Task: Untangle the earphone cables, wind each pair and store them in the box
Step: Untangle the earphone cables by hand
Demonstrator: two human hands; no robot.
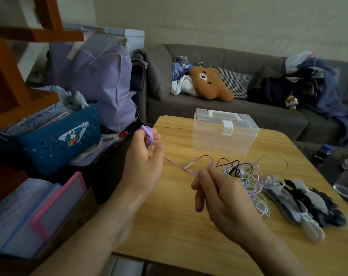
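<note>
Head view is showing a purple earphone cable (174, 163) stretching between two hands above a wooden worktop (169, 226). The left hand (143, 166) is holding a small bunch of purple loops (148, 136) up near its fingertips, with the fingers curling round them. From there the cable is running down and to the right, past a little pale piece (189, 165) on the cord, to the right hand (219, 194). The right hand is pinching the cable with its fingers bent. Just behind and to the right of that hand, a tangle of cables (255, 176) is lying on the worktop, with purple, green, black and whitish cords all mixed up. A clear plastic box (224, 134) with a white clasp is sitting farther back on the worktop, with its lid down. Some grey, black and white flat things (304, 204) are lying right of the tangle, touching its edge. A drinking glass (347, 182) is standing at the far right. Behind the worktop, a brown bear cushion (209, 83) is resting on a grey sofa (239, 112). A blue basket (55, 140) is sitting on the left
</note>
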